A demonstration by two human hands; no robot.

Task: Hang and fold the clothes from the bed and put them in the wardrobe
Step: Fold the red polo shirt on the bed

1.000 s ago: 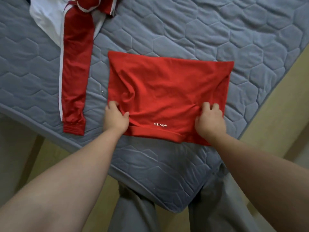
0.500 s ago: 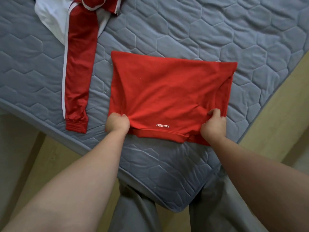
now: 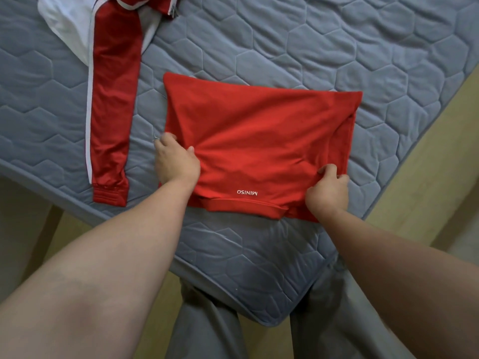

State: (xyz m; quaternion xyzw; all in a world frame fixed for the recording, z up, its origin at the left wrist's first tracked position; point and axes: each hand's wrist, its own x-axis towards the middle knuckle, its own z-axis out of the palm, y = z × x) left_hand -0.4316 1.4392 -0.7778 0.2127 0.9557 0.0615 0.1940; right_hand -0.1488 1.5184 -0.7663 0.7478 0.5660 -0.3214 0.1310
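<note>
Red folded shirt [image 3: 259,141], of soft knit cloth with a small white printed word [image 3: 247,192], lies flat on the grey-blue quilted mattress [image 3: 311,47] near the bed's front corner, directly ahead of the person standing there. Its long axis runs left to right across the view, the right end a little nearer the person. A doubled band [image 3: 243,207] sits along the near edge. The print reads upside down from the person's side, which suggests the neck end points toward them, though that is a judgement. The left hand [image 3: 176,164] holds the shirt's left edge, thumb on top of the cloth and fingers curled at the edge beside it. The right hand [image 3: 328,193] pinches a bunch of cloth at the near right corner, fingers curled. Each hand is at its own end of the long axis, so neither needs to reach across. A further fold would likely carry one short end over the other, or the near edge away toward the far one. A red-and-white track jacket [image 3: 111,112] lies well apart to the left, one sleeve stretched toward the mattress edge.
</note>
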